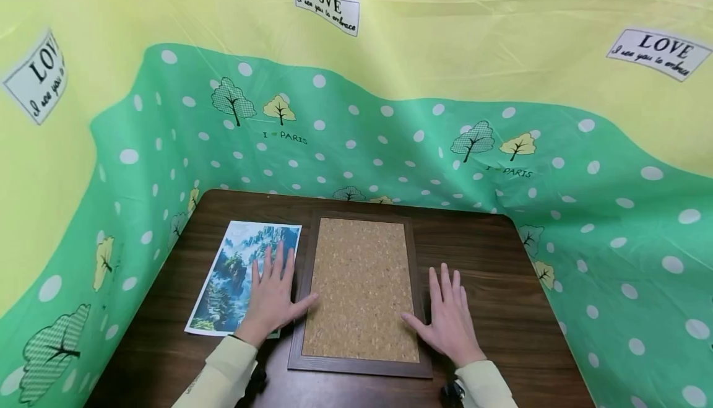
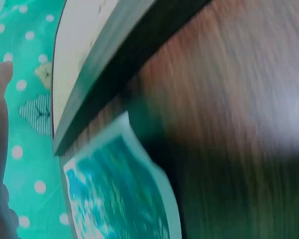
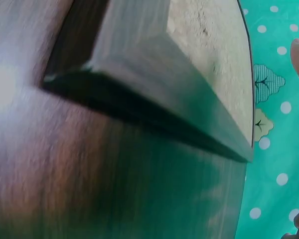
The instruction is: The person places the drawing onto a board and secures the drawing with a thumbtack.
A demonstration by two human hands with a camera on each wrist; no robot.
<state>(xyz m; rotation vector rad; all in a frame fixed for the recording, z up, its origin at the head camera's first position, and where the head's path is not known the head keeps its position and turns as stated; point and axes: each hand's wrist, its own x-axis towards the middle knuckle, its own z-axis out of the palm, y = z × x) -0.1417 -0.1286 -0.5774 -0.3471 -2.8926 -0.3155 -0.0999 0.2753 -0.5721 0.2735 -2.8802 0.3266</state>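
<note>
A: State the condition of each hand.
B: Left hand (image 1: 272,299): fingers extended and spread, gripping nothing. Right hand (image 1: 450,321): same condition. The fingers of both point away from the person.

A: Locate the board (image 1: 362,290).
B: Between the hands, on the table (image 1: 490,241). The left thumb overlaps the left rail of the frame (image 1: 359,366); the right thumb overlaps the right rail. Both thumb tips reach over the cork. Whether either thumb makes contact cannot be told.

A: Specify board orientation.
B: Cork side up. The long axis runs away from the person, between the hands; one short rail is nearest the wrists, the other lies beyond the fingertips.

A: Locate the print (image 1: 228,278).
B: Partly behind the left hand in the head view, extending to its left and past its fingertips, just beside the board. Contact cannot be confirmed.

A: Specify print orientation.
B: Image side up, long axis also running away from the person. The mountain scene's pale sky is at the far end, greenery at the near end.
</note>
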